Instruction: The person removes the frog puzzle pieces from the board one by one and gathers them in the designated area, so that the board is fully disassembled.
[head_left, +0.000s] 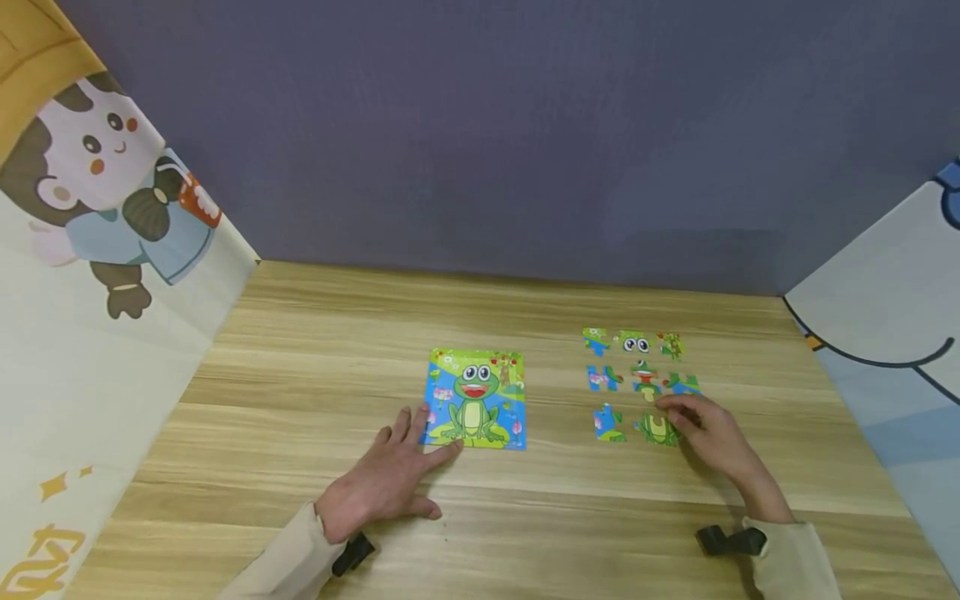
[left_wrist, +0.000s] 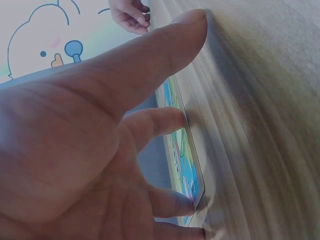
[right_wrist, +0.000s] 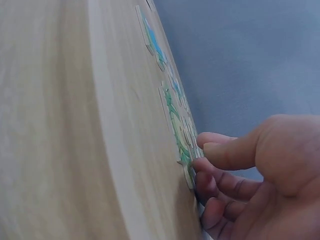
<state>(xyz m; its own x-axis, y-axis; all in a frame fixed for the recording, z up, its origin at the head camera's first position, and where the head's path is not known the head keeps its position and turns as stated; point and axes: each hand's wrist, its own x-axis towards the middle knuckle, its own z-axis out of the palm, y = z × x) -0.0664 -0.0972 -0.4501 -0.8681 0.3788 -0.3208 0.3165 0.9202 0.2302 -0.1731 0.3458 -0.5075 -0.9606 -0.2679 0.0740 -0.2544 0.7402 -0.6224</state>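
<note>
A square frog picture puzzle board (head_left: pixel 474 387) lies flat on the table. My left hand (head_left: pixel 386 475) is spread at its lower left, fingers straight, with fingertips resting on the board's edge. Right of the board, loose frog puzzle pieces (head_left: pixel 636 342) lie in rough rows. My right hand (head_left: pixel 708 433) is over the lower right of these pieces. Its thumb and forefinger pinch the lower edge of the middle puzzle piece (head_left: pixel 645 388), which shows the frog's mouth. Just below lies the belly piece (head_left: pixel 657 428). The hand covers the lower right corner of the group.
The wooden table (head_left: pixel 315 333) meets a dark blue-grey panel (head_left: pixel 480 150) at the back. Printed side panels with cartoon figures stand left (head_left: pixel 97 167) and right (head_left: pixel 877 300). Black wrist straps (head_left: pixel 731 540) show at both sleeves.
</note>
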